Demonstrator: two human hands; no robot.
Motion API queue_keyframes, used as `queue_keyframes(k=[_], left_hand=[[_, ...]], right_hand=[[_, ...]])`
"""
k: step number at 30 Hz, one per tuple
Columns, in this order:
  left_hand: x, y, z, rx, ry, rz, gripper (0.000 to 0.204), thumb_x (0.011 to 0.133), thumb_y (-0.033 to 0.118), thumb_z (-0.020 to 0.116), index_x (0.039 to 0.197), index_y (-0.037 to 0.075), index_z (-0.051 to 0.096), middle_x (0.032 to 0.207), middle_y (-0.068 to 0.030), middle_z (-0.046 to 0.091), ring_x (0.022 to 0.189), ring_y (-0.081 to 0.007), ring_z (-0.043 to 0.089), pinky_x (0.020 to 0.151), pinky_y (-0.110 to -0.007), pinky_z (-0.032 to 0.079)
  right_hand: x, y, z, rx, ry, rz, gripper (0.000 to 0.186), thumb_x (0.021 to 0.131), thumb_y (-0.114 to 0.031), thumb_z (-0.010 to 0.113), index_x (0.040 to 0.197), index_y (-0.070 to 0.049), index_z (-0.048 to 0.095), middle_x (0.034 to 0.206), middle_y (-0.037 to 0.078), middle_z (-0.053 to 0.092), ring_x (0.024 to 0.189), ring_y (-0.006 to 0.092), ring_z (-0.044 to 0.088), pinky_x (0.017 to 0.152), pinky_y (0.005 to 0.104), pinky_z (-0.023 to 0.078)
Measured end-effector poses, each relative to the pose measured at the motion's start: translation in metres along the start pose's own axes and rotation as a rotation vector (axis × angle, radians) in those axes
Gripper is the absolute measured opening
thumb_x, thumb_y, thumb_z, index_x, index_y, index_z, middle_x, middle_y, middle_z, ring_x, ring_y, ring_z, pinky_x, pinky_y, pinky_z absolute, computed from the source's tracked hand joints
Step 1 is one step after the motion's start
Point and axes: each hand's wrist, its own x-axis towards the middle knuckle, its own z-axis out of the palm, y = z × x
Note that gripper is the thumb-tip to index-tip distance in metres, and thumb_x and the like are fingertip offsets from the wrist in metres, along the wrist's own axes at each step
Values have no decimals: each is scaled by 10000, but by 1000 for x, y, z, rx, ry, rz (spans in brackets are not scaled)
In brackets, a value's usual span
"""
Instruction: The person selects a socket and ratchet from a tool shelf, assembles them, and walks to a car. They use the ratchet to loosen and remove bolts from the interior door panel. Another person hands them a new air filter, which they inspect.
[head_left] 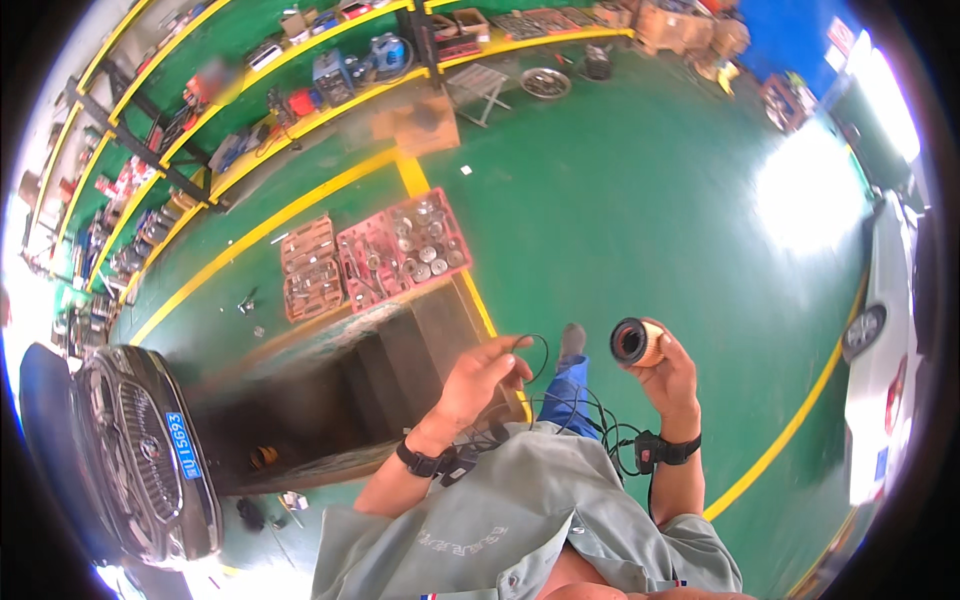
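Note:
My right hand (667,372) is closed round an oil filter cartridge (652,345) with tan pleated paper and a black end. The cartridge's dark open end faces left. In front of my body on the left, my left hand (487,372) pinches a thin black sealing ring (545,350), which hangs in a loop from the fingertips. The two hands are apart, and the ring does not touch the cartridge. Each wrist wears a black strap with a small device, and black cables (600,410) run between them before my grey shirt.
Left of me a stepped inspection pit (380,370) opens in the green floor. Two tool cases (440,215) lie open beyond its edge. A dark car (150,450) stands at the left, a white car (880,370) at the right. Loaded yellow shelves (300,125) line the back.

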Motion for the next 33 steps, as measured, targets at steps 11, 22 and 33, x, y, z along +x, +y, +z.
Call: queue_keyframes(k=[11, 22, 33], left_hand=[[194, 82, -36, 171, 511, 276, 605, 894, 75, 738, 1434, 10, 474, 1242, -102, 612, 1061, -189, 612, 883, -308, 517], [385, 188, -163, 470, 739, 485, 756, 687, 141, 917, 1315, 38, 508, 1220, -113, 613, 1108, -253, 616, 977, -395, 489], [525, 299, -324, 88, 827, 402, 720, 750, 97, 874, 1363, 44, 499, 1246, -55, 625, 1134, -150, 598, 967, -322, 492]], right_hand=[[331, -86, 118, -960, -657, -131, 595, 745, -154, 882, 1249, -36, 588, 1167, 87, 647, 1021, 194, 657, 919, 346, 544], [583, -69, 271, -955, -1103, -296, 743, 671, -259, 944, 1282, -51, 575, 1225, 114, 642, 1102, 266, 645, 969, 378, 517], [811, -19, 421, -822, -1321, -252, 752, 691, -267, 937, 1299, -43, 557, 1210, 114, 643, 1124, 300, 614, 983, 410, 494]])
